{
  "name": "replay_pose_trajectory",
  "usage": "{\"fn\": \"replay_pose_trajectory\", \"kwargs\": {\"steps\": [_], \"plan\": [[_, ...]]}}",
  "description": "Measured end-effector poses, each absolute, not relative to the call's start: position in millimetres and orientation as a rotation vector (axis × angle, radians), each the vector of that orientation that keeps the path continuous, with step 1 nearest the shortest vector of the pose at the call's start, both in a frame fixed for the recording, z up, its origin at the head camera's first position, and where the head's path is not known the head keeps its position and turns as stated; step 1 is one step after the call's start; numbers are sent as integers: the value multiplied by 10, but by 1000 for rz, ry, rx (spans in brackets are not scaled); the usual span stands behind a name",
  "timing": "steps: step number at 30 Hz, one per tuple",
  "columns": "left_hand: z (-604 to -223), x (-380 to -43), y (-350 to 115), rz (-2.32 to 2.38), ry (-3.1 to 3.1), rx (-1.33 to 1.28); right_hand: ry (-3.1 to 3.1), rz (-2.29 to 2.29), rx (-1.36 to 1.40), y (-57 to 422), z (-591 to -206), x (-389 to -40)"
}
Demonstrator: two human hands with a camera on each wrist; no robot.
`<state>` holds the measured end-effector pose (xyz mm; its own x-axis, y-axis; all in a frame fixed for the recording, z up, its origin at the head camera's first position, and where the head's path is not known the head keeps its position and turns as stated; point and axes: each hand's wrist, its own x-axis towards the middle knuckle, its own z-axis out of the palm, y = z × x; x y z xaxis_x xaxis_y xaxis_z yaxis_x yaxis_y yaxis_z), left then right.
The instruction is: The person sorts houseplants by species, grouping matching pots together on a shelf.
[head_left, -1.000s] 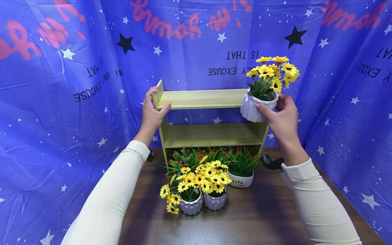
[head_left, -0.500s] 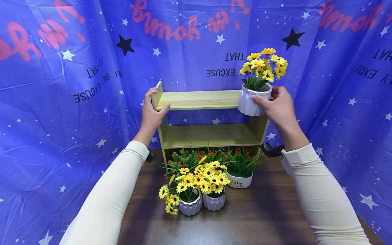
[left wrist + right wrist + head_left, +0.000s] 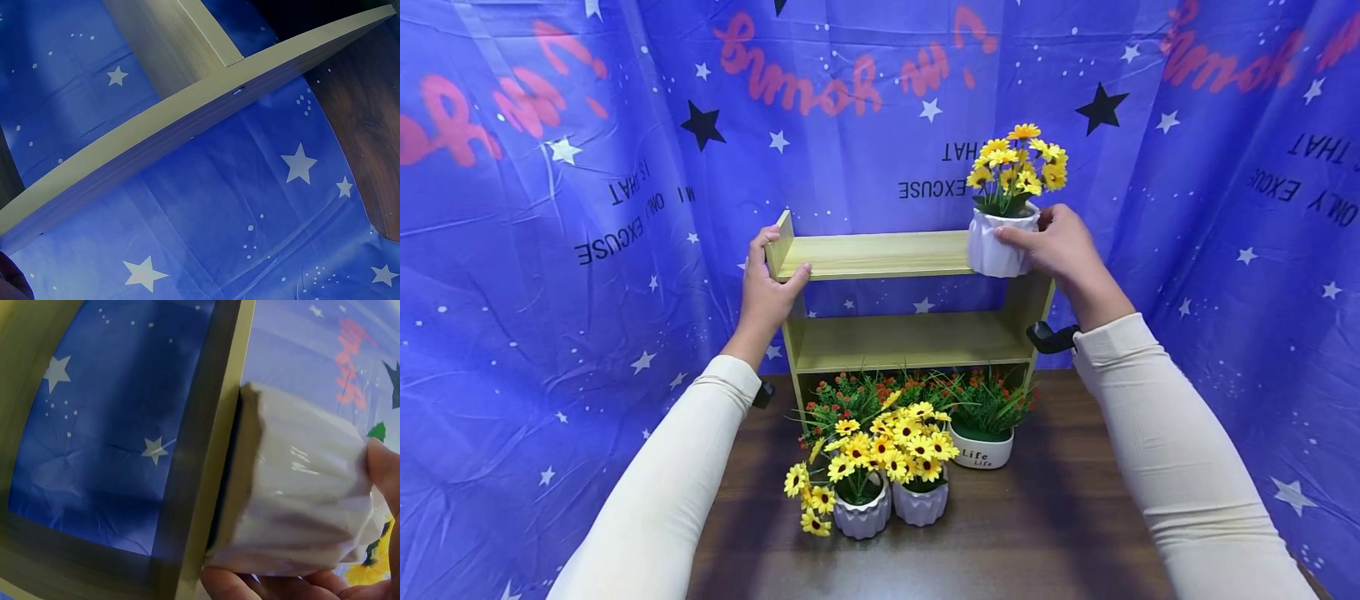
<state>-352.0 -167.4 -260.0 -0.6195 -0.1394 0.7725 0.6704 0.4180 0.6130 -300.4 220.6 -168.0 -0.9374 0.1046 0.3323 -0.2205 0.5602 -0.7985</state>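
My right hand [image 3: 1063, 246] grips a white fluted pot of yellow artificial daisies [image 3: 1002, 242], thumb on its front. The pot is upright at the right end of the top board of a wooden shelf [image 3: 880, 254]. In the right wrist view, a dark gap shows between the pot's base [image 3: 240, 481] and the board edge; whether they touch anywhere I cannot tell. On the other side, my left hand [image 3: 765, 283] holds the shelf's upper left corner, fingers over the side panel [image 3: 780, 242] and thumb at the board's front edge. The left wrist view shows that panel's outer face [image 3: 206, 125].
Two more daisy pots [image 3: 861, 512] [image 3: 921, 504] stand on the brown table [image 3: 1000, 550] before the shelf. Behind them, red-flowered grassy plants [image 3: 850, 396] fill the bottom level, one in a white "Life" pot [image 3: 983, 450]. A blue starry curtain [image 3: 550, 333] surrounds everything.
My right hand has carried the daisy pot leftward, in over the right end of the top board. The left hand keeps its hold on the shelf corner. The head view has tilted slightly upward.
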Motion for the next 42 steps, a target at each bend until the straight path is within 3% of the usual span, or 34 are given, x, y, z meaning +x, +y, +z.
{"fn": "replay_pose_trajectory", "kwargs": {"steps": [18,42], "plan": [[-2598,-3534,-1653,-1315,-1829,-507,-2682,1532,-23,2213,-1463,-3371],[-2602,-3565,-1688,-1333,-1830,-509,-2718,1600,-54,2179,-1437,-3467]]}}
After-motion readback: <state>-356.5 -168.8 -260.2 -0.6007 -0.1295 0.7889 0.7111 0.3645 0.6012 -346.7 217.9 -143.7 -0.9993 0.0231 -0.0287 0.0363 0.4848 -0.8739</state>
